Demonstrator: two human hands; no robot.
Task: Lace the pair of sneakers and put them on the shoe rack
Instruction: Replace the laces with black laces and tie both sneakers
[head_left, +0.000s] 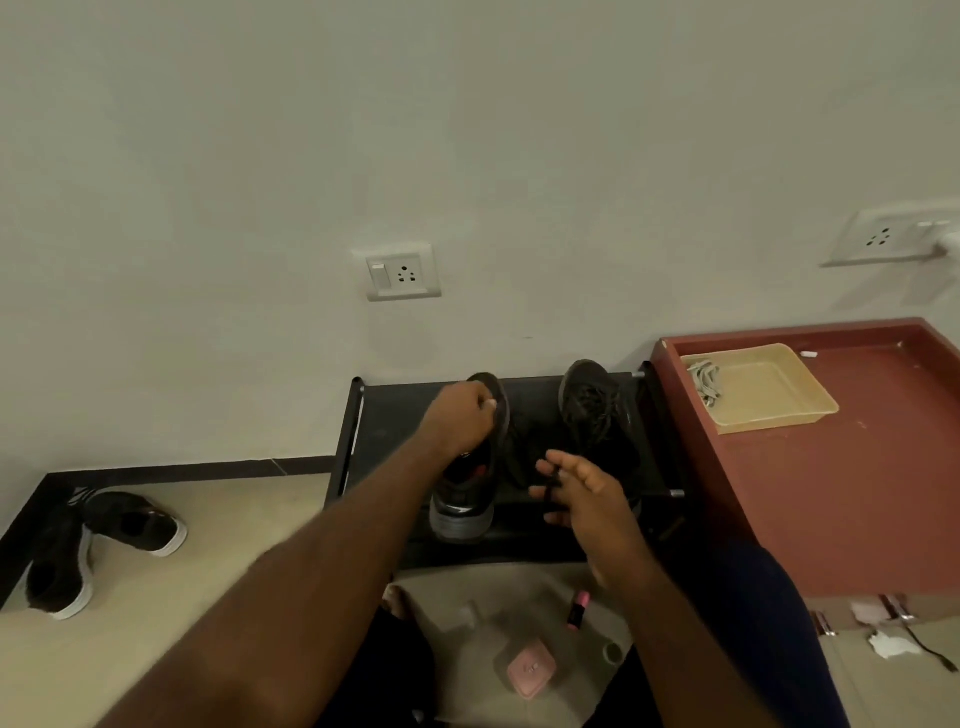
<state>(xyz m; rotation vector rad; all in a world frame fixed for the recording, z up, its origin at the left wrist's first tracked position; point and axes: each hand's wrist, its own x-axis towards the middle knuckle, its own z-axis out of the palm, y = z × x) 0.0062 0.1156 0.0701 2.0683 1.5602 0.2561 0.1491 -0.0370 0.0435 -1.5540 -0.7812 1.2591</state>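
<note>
- The shoe rack (384, 431), black and low, stands against the wall, and both sneakers sit on its top shelf
- The nearer sneaker (462, 512) lies left of middle with its heel toward the person; its dark mouth shows a bit of red inside
- The left hand (460, 418) reaches over that sneaker to its toe end, fingers curled tight and pinching at the upper there; whether lace is also in the pinch cannot be told
- The right hand (587, 499) hovers just right of the same sneaker, palm turned inward, fingers (563, 462) spread and only half bent
- A black lace (551, 480) runs between those fingers and is held there
- The second sneaker (592, 400) rests farther back on the right of the shelf, already laced, apart from both hands
- Right of the rack is a red cabinet (831, 493) carrying a beige tray (769, 384)
- On the floor to the left lie black slip-on shoes (104, 535)
- Below the hands lie a pink tube (578, 609) and a pink box (531, 670)
</note>
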